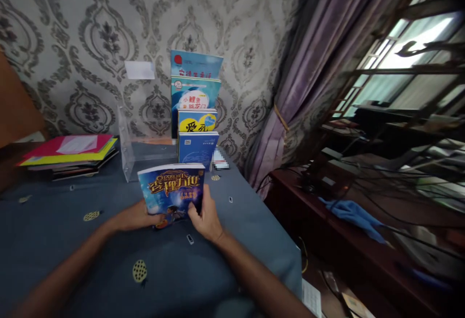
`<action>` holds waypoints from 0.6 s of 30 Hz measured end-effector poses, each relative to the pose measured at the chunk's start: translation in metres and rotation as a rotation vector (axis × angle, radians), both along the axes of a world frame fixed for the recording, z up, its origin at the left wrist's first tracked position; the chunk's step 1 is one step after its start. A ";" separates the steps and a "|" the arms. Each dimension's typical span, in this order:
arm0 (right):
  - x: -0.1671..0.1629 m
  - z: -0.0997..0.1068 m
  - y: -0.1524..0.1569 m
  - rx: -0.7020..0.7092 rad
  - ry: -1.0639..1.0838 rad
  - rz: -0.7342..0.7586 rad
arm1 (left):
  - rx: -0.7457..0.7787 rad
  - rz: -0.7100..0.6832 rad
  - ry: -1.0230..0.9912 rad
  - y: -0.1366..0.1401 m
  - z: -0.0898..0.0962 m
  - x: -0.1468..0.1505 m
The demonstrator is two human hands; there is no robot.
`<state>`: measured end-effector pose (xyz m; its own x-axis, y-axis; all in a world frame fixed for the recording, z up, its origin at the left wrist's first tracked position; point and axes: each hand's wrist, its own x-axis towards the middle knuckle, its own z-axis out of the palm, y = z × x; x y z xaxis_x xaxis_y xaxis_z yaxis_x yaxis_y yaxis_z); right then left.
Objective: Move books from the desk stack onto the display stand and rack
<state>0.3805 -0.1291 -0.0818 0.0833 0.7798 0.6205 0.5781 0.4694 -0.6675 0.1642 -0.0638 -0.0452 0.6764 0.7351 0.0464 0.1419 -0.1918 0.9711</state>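
A blue paperback book point(170, 189) with gold lettering on its cover is held upright and slightly tilted above the table. My left hand point(136, 216) grips its lower left corner, thumb across the front. On the right edge, my right hand point(207, 216) is closed round the book with the thumb on the cover. Just behind it stands a row of books: a plain blue book point(198, 146), a yellow and white book point(198, 122), a teal book point(196, 93) and a taller light-blue book point(198, 64). A clear plastic stand point(125, 143) rises to their left.
A stack of folders and papers point(72, 148) lies at the table's back left. The blue-grey tablecloth point(98, 260) ends at a right edge, beyond which are a dark red desk point(348, 245), a blue cloth point(352, 219) and loose cables. A purple curtain point(301, 85) hangs behind.
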 end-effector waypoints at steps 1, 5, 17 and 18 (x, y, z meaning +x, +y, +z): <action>0.000 0.002 0.001 -0.016 -0.006 -0.004 | -0.021 -0.046 0.090 0.001 0.004 -0.003; 0.006 0.012 0.004 -0.124 -0.017 0.024 | -0.106 -0.125 0.268 0.007 0.014 -0.006; 0.061 0.025 0.053 -0.133 0.037 0.206 | 0.033 0.071 0.169 0.053 0.018 0.025; 0.066 0.028 0.061 -0.089 0.062 0.140 | 0.098 0.108 0.153 0.059 0.021 0.032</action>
<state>0.4463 -0.0685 -0.0541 0.0059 0.8379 0.5458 0.4679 0.4801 -0.7420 0.1962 -0.0049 -0.0246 0.5988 0.8006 0.0240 0.3110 -0.2600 0.9142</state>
